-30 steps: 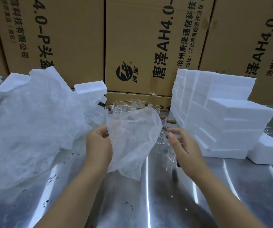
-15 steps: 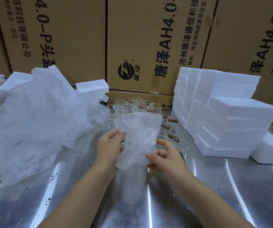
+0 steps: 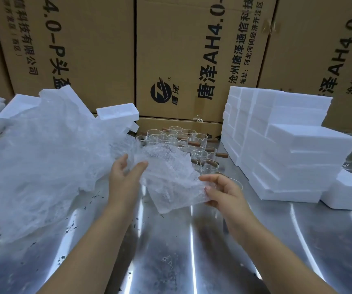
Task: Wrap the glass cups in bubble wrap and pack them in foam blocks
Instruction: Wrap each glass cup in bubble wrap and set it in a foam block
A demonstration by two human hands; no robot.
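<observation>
A small bubble wrap sheet [image 3: 168, 179] hangs in the air between my hands, tilted over the steel table. My right hand [image 3: 221, 192] pinches its lower right corner with curled fingers. At the sheet's upper left edge my left hand [image 3: 126, 175] has straight, spread fingers, and its thumb touches the wrap. Behind the sheet stand several clear glass cups [image 3: 177, 136] with brown wooden handles, partly hidden by it. One cup rim shows just behind my right hand. White foam blocks [image 3: 287, 145] are stacked at the right.
A big heap of loose bubble wrap [image 3: 43, 166] covers the table's left side, with more foam blocks [image 3: 117, 112] behind it. A single foam block [image 3: 351, 192] lies at the far right. Cardboard boxes [image 3: 181, 60] wall off the back. Shiny table [image 3: 170, 251] lies in front.
The sheet has dropped and turned from upright to slanted. My right hand moved onto its lower right corner and took hold; my left hand's fingers have straightened at the left edge.
</observation>
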